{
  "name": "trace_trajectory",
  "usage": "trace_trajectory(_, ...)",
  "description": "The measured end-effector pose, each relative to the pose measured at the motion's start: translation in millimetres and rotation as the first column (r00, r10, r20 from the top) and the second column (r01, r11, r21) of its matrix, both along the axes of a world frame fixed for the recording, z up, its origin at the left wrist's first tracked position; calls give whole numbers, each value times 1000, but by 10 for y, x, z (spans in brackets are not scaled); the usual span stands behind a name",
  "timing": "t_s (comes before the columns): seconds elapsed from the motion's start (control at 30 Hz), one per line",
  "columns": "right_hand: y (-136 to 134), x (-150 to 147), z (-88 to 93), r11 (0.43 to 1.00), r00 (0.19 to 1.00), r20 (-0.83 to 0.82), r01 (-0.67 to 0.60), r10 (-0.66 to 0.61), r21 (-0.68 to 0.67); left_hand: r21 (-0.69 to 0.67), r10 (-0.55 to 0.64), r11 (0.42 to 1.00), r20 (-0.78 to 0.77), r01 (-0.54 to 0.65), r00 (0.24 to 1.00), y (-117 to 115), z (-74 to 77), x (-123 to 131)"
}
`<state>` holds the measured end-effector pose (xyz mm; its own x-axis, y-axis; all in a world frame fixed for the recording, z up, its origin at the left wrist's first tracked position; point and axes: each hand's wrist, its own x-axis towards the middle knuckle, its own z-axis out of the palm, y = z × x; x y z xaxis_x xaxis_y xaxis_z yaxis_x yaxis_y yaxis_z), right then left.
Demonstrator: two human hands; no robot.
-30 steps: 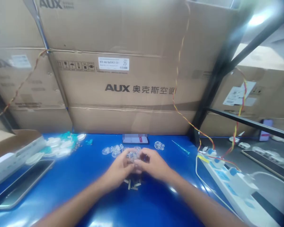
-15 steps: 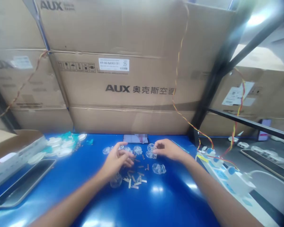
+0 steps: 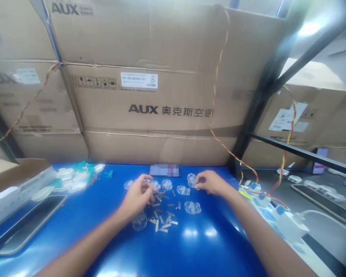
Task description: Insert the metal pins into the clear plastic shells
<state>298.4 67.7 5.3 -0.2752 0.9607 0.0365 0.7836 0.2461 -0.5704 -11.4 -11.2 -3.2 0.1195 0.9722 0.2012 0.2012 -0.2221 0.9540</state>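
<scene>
My right hand point(image 3: 212, 183) pinches the edge of a clear plastic piece point(image 3: 192, 179) with thumb and fingertips, at the back right of the loose parts. My left hand point(image 3: 138, 195) hovers with loosely curved, spread fingers over the table; nothing shows in it. Behind and beside its fingers lie other clear plastic pieces point(image 3: 167, 184), partly hidden by the hand. Another clear piece point(image 3: 140, 222) lies below the left wrist. Two more, a small one point(image 3: 183, 190) and a larger one point(image 3: 193, 207), rest below my right hand. Several small metal strips point(image 3: 162, 220) lie scattered between the hands.
A phone point(image 3: 165, 170) stands at the back of the blue table point(image 3: 184, 254). White round parts point(image 3: 75, 179) are heaped at the left, beside a box and a dark-screened device point(image 3: 25, 227). Power strips with plugs point(image 3: 291, 223) line the right edge. Large cartons point(image 3: 161, 88) stand behind.
My right hand has moved right with a clear plastic piece, leaving the small clear piece beside it on the table. My left hand has shifted slightly left, uncovering more metal strips.
</scene>
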Motion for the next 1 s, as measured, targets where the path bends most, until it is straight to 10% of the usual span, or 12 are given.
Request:
trace_trajectory(0.53, -65, -123, 58, 975, 974, 227, -30, -21, 219, 142, 60, 989, -218, -30, 974, 32, -69, -64)
trace_trajectory(1.0, -72, -129, 92, 996, 997, 64, -50, 45, 77, 180, 77, 983, -232, -35, 970, 42, -86, -71)
